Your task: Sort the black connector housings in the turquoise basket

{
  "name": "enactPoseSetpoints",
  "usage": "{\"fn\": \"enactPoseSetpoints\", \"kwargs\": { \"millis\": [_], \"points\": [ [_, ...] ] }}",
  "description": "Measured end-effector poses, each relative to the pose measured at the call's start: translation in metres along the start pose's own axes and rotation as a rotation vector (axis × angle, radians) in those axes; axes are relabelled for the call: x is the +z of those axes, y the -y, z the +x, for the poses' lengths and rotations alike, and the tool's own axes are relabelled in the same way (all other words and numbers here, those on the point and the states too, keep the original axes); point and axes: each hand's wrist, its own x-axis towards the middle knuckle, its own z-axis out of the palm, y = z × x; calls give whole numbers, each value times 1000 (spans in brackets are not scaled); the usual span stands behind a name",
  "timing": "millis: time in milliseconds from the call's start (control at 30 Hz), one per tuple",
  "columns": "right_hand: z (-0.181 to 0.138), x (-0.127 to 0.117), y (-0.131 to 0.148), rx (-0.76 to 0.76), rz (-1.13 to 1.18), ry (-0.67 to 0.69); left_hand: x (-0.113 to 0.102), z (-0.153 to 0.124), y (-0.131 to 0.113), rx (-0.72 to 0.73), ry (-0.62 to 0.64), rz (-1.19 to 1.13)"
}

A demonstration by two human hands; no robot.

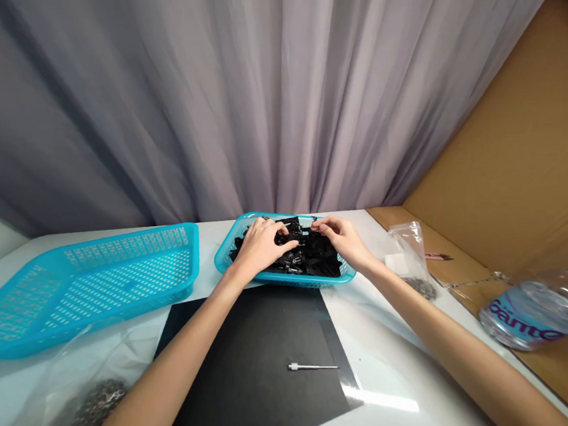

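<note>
A small blue plastic basket (295,279) at the back of the table is filled with black plastic-looking pieces (318,253). My left hand (263,243) reaches over its left side, thumb and forefinger parted above the pile, with nothing clearly between them. On the basket's right side, my right hand (339,236) has thumb and fingertips pinched on a small dark piece, too small to make out exactly. A thin screwdriver-like tool (313,367) with a whitish handle lies on the black mat (237,351) between my forearms.
A larger blue basket (194,265) stands on the left. Clear plastic bags of small metal-looking parts lie at the front left (89,412) and right (414,261). On cardboard at the right are a water bottle (530,316) and a pinkish tool (439,256). A grey curtain (252,95) hangs behind.
</note>
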Motion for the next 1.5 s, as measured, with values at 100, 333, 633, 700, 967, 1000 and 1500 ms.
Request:
{"fn": "enactPoseSetpoints", "kwargs": {
  "millis": [100,333,633,700,967,1000,1500],
  "points": [
    [-2,0,6,-3,-56,12,2,0,2,0,37,-12],
    [-5,5,6,-106,-379,185,0,2,-1,-59,25,-57],
    [-2,-2,3,0,-155,3,-2,5,0,-236,48,-240],
    [-2,-2,3,40,-12,-7,0,6,4,-260,28,-316],
    [-1,-1,5,97,194,-57,2,12,13,-225,-22,-721],
    [-1,-2,6,94,214,-64,2,12,13,-228,-29,-747],
    [-1,-4,6,119,348,75,-3,11,5,-154,-4,-861]
  ]
}}
